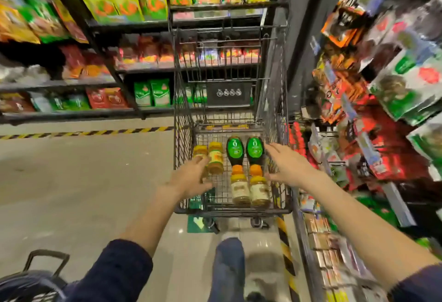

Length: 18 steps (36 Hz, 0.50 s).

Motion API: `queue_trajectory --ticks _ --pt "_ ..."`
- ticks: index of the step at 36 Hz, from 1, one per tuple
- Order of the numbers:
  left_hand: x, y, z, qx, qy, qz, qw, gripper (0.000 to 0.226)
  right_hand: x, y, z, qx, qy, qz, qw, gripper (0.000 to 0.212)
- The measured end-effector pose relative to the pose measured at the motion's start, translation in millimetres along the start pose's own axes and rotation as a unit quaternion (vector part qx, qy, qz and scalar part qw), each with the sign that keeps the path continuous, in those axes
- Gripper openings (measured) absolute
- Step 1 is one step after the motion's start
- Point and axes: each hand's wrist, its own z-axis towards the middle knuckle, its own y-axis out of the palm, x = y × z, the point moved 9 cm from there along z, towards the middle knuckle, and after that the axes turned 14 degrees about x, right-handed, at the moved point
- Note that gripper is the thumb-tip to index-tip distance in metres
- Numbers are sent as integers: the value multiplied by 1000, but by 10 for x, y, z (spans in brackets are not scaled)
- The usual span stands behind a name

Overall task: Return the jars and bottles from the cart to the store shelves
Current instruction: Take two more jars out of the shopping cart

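Pick-up step, nothing lifted yet: the cart holds amber jars at 9 o'clock, green-labelled bottles at 1 o'clock and pale jars at 5 o'clock. The left hand reaches open-fingered at the amber jars, and the right hand is spread beside the bottles. Next, probably, each must close on one item, lift it, and turn to the shelves at 10 o'clock.

Left hand covers lower half of leftmost jar. Shelf packets motion-blurred, labels unreadable. Black basket cropped by bottom-left edge.
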Motion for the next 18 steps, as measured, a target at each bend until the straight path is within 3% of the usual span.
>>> queue_trajectory --ticks 4,12,15,18 --pt "-84 473 428 -61 -5 -22 998 77 232 481 341 -77 44 19 996 88" --pt "-232 1506 981 -191 -91 -119 970 76 551 1538 760 -183 87 70 977 68" --pt "-353 1938 1038 -224 -145 -144 953 81 688 1968 848 -202 111 81 970 71" --pt "-379 2269 1093 -252 -145 -132 948 89 750 2406 876 -222 127 106 961 82"
